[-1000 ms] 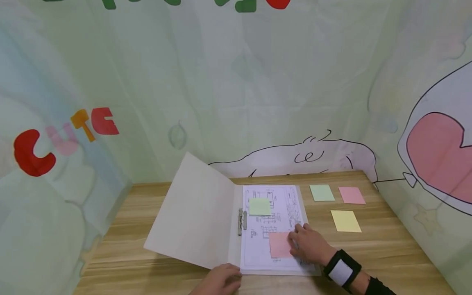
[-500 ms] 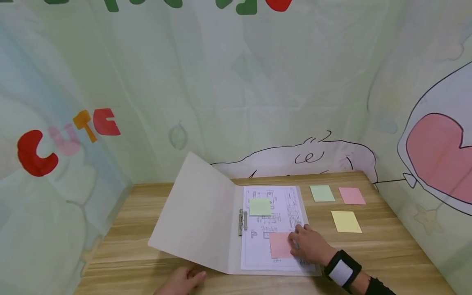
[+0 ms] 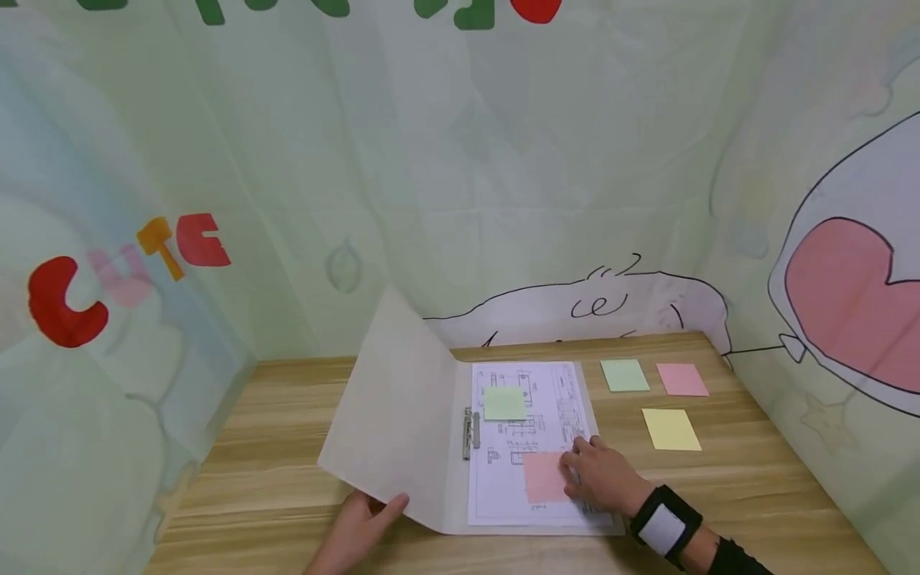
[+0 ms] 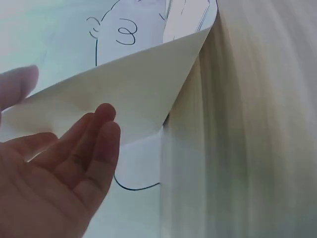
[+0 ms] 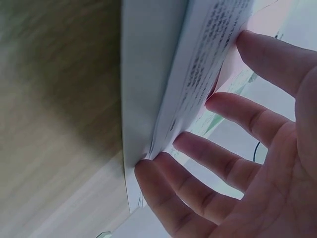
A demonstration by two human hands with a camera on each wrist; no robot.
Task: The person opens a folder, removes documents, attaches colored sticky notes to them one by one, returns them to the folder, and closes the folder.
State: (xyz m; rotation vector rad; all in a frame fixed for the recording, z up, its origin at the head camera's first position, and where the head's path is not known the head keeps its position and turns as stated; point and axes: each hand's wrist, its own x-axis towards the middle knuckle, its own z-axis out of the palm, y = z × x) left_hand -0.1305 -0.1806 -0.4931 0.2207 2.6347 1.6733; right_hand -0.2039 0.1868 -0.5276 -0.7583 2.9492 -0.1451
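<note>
An open white folder (image 3: 402,431) lies on the wooden table, its left cover raised at a slant. At the cover's lower edge, my left hand (image 3: 355,527) holds it, thumb on the inner face and fingers behind; the left wrist view shows the fingers (image 4: 101,153) along the cover's outer side. On the right half are printed drawing sheets (image 3: 503,503), bearing a green sticky note (image 3: 505,404) and a pink sticky note (image 3: 544,477). My right hand (image 3: 604,479) rests its fingertips on the sheets, at the pink note's right edge.
Right of the folder, a light green note (image 3: 624,375), another pink note (image 3: 682,379) and a yellow note (image 3: 672,430) lie on the table (image 3: 747,487). A metal clip (image 3: 467,434) sits at the folder's spine. A printed cloth backdrop (image 3: 460,176) stands behind.
My left hand has moved left from the spine's lower end and taken hold of the cover's edge. The cover has tilted up further toward the right. The right hand has stayed in place.
</note>
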